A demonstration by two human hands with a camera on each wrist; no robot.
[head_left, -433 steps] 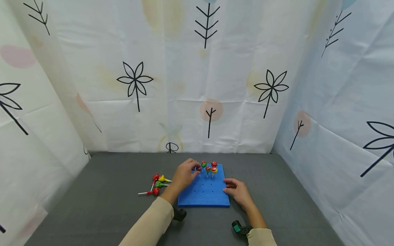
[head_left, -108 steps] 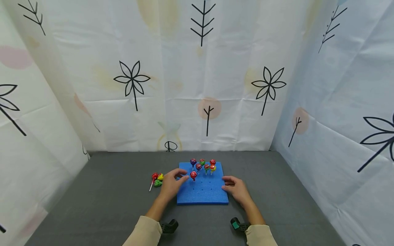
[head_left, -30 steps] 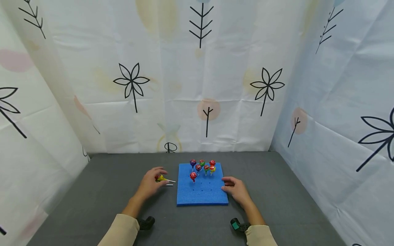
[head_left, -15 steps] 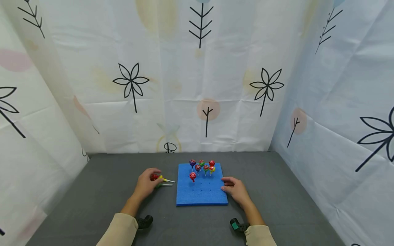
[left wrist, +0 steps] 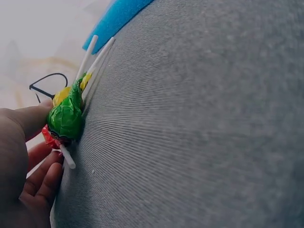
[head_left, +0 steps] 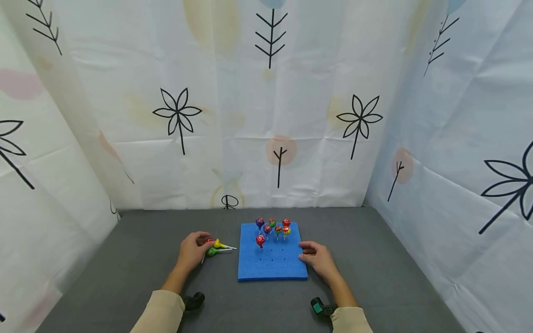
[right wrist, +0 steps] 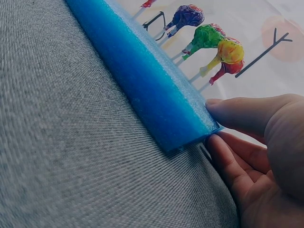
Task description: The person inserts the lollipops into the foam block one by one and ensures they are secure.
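Lollipops (left wrist: 66,118), 3 loose ones lying on the grey worktop (head_left: 125,259) left of the blue foam board (head_left: 272,266), look light with slippery wrappers, best pinched by the stiff stick, as the left hand's (head_left: 191,252) curled fingers (left wrist: 45,178) touch the red one while the right hand (head_left: 318,260) lies relaxed, thumb on the board's edge.

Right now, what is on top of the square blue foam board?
Six wrapped lollipops stand upright in the blue foam board, near its far edge. The right hand rests at its right edge; anything beneath the board is hidden.
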